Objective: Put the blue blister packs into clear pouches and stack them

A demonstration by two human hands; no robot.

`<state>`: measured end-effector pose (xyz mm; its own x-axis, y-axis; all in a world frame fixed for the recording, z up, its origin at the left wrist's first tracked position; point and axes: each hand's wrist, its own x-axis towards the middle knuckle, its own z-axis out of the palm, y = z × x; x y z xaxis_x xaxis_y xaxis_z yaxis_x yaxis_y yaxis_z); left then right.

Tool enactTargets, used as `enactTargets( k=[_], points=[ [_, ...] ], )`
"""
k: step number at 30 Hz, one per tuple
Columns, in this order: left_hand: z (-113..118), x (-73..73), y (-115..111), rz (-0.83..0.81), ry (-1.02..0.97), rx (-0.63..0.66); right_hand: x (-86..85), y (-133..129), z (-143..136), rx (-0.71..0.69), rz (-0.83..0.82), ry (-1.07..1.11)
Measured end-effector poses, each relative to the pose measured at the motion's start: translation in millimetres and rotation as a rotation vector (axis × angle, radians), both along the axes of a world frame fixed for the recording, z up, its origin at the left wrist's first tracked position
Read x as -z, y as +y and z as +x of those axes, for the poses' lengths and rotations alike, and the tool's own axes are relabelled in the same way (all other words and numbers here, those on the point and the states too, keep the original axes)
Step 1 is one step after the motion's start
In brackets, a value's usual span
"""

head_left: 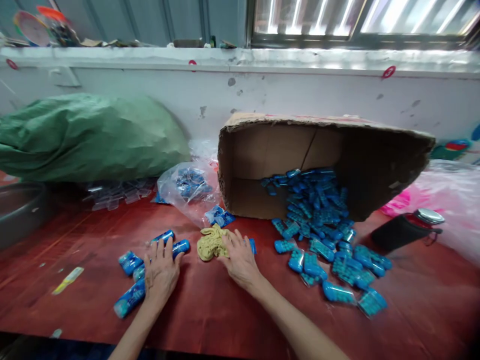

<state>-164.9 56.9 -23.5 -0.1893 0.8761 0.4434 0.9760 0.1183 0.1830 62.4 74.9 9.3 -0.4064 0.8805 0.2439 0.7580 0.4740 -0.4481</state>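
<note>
My left hand (162,270), fingers spread, lies over several blue printed packets (129,299) on the red table. One of them, a blue tube (181,248), sticks out beside its thumb. My right hand (240,260) has its fingers apart and rests at the right edge of a crumpled yellow-green cloth (211,243). A bit of blue shows just past its fingers. Right of that hand, many blue packs (313,265) of small bottle-shaped items spill from a cardboard box (258,200) lying on its side.
A green sack (93,137) lies at the back left, near a grey basin (22,210). Behind the cloth is a clear plastic bag (191,192) with blue pieces. A dark bottle (405,230) leans at the right. A yellow-and-white strip (68,280) lies at left.
</note>
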Motion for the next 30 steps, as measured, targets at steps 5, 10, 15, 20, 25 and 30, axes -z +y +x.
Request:
enactTargets(
  k=[5,10,15,20,25,30],
  points=[
    [37.1,2.3,18.4,-0.048,-0.463,0.221,6.2,32.1,-49.3,-0.107,-0.035,-0.097],
    [66.2,14.3,22.0,-0.095,-0.504,0.270,5.4,25.6,-43.8,-0.156,-0.021,-0.110],
    [82.1,14.7,19.9,-0.198,-0.237,0.218,10.3,12.3,16.6,-0.022,-0.029,-0.155],
    [91.1,10.2,38.3,-0.142,0.005,0.192,29.8,-5.5,51.4,0.067,-0.065,-0.178],
    [98.5,5.0,23.8,-0.019,-0.071,0.147,36.7,-29.5,51.9,0.097,-0.057,-0.153],
    [119.8,-1.1,-32.7,0.069,-0.377,0.298,36.1,-42.1,51.6,0.187,-0.017,-0.126]
  ],
)
